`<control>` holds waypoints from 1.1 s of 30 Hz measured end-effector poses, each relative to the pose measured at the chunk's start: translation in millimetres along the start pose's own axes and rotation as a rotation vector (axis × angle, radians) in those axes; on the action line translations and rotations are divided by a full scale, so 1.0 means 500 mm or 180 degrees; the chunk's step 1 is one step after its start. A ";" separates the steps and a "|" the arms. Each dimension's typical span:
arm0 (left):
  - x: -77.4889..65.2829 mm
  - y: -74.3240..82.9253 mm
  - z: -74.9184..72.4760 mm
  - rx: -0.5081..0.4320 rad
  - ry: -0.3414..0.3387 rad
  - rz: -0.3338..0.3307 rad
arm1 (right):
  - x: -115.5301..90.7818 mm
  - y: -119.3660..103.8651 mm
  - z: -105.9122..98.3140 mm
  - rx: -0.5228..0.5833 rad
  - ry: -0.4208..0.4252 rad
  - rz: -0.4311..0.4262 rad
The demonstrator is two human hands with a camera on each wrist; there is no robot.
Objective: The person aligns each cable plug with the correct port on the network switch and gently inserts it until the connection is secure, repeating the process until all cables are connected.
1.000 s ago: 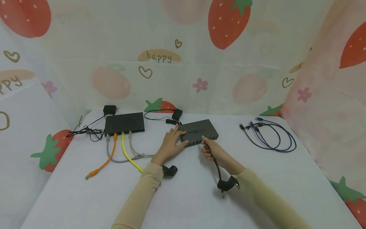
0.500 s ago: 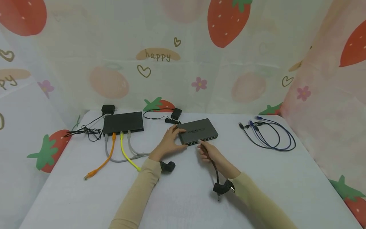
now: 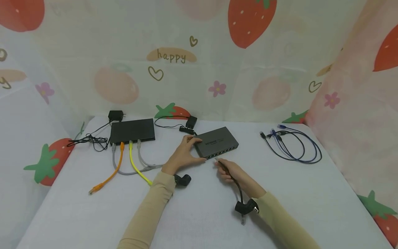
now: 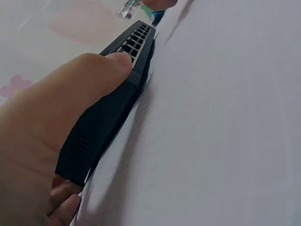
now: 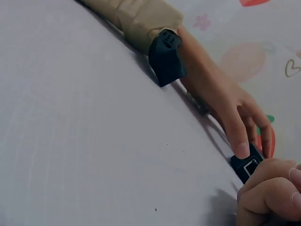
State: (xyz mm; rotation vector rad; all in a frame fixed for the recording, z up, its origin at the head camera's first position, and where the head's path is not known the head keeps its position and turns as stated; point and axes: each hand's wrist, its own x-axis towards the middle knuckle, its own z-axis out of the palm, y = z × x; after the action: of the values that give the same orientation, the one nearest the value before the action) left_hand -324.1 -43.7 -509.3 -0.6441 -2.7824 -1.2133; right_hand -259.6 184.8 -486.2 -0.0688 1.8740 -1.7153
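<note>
I saw the left hand (image 3: 183, 155) grip the NETGEAR switch (image 3: 216, 141) on the surface (image 3: 199, 218) while the right hand (image 3: 233, 172) pinched a black network cable (image 3: 239, 188) in its fingers (image 5: 273, 194), the plug (image 4: 129, 8) near the holes (image 3: 222, 152), probably needing careful lining up before pushing.

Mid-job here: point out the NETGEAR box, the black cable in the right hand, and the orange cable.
NETGEAR box (image 3: 218, 140): head view, on its top face.
Black cable (image 3: 240, 190): head view, on its middle stretch.
Orange cable (image 3: 115, 171): head view, midway along its length.
</note>
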 end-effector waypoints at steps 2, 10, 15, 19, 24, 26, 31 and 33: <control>0.001 0.000 0.000 0.0047 0.0004 0.0029 | 0.003 -0.001 0.001 -0.0011 -0.0038 0.0021; 0.002 0.004 0.003 0.0111 0.0054 0.0086 | 0.012 -0.004 0.016 0.0125 0.0263 -0.0099; 0.002 0.010 0.004 0.0104 0.0084 0.0100 | 0.010 -0.010 0.025 -0.0002 0.0565 -0.0208; 0.001 0.016 0.003 0.0106 0.0076 0.0100 | 0.009 -0.015 0.034 -0.0166 0.0721 -0.0174; -0.002 0.020 0.001 0.0122 0.0049 0.0125 | 0.006 -0.015 0.041 -0.0267 0.0883 -0.0169; -0.002 0.019 0.001 0.0130 0.0038 0.0130 | 0.002 -0.021 0.046 -0.0306 0.0913 -0.0169; -0.003 0.014 0.004 0.0153 0.0038 0.0104 | 0.008 -0.017 0.046 -0.0305 0.0978 -0.0113; -0.003 0.014 0.005 0.0156 0.0052 0.0104 | 0.014 -0.010 0.043 -0.0284 0.0993 -0.0110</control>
State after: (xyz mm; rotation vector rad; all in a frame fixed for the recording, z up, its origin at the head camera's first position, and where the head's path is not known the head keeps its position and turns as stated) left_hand -319.4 -38.2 -506.3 -0.6698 -2.7674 -1.1355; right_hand -257.5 162.1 -484.1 0.1403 2.1854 -1.7446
